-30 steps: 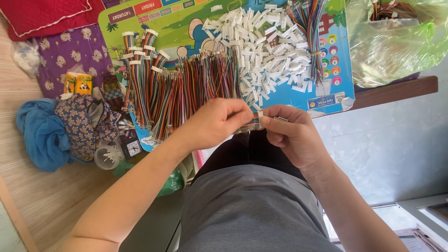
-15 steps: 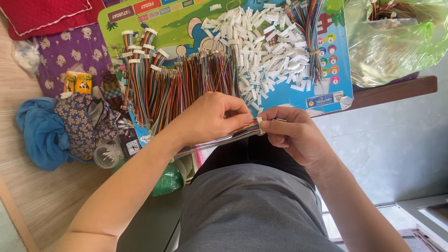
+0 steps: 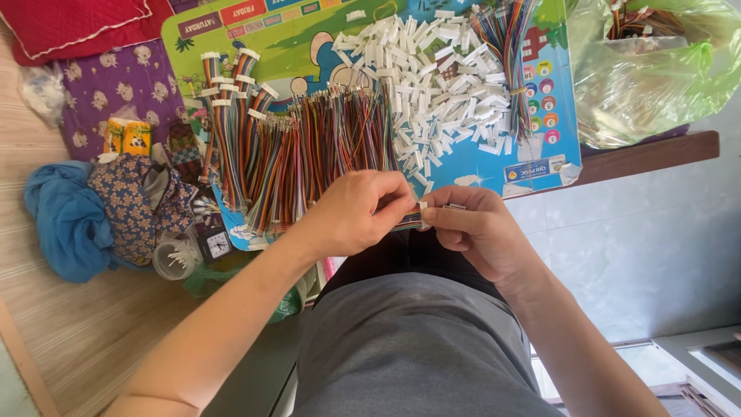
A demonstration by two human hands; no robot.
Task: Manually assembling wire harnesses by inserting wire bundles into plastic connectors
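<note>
**Wire strip and connector meet end to end between the hands**

The left hand (image 3: 359,212) has its grip clenched on a flat multicoloured wire strip (image 3: 409,220), whose long axis runs sideways toward the right hand (image 3: 475,232). That hand's grip pinches a small white connector (image 3: 424,208), touching the strip's end. Both sit over the lap, near the table (image 3: 540,166) edge, below the loose wire bundles (image 3: 309,154).
</note>
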